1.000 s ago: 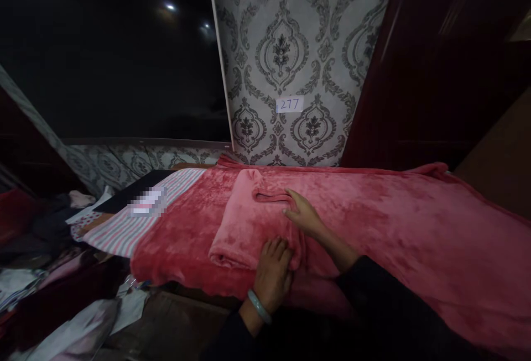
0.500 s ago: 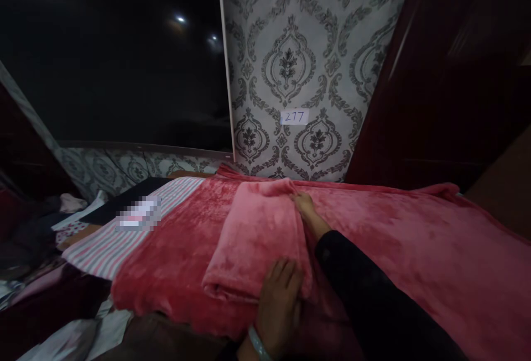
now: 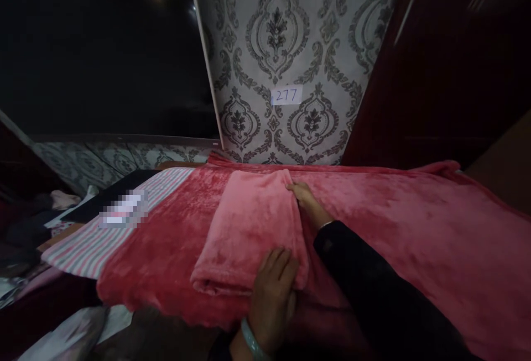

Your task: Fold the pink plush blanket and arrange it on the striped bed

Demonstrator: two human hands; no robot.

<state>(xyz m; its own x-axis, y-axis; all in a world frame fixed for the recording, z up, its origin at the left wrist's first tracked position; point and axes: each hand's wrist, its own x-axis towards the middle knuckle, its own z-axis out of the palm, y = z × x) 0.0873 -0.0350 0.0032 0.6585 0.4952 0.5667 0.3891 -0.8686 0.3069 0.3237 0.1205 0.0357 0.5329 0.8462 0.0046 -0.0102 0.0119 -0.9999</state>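
Hands work a folded pink blanket (image 3: 253, 228) lying on a larger red blanket (image 3: 415, 228) spread over a bed: the left hand (image 3: 271, 297), a pale bangle (image 3: 249, 341) at its wrist, lies flat with fingers spread on the near corner of the fold, while the right hand (image 3: 305, 198), in a dark sleeve (image 3: 373, 294), rests with fingers together along the far right edge. A striped cloth (image 3: 95, 239) lies to the left, and a label reading 277 (image 3: 286, 95) is on the patterned wallpaper (image 3: 290, 46) behind.
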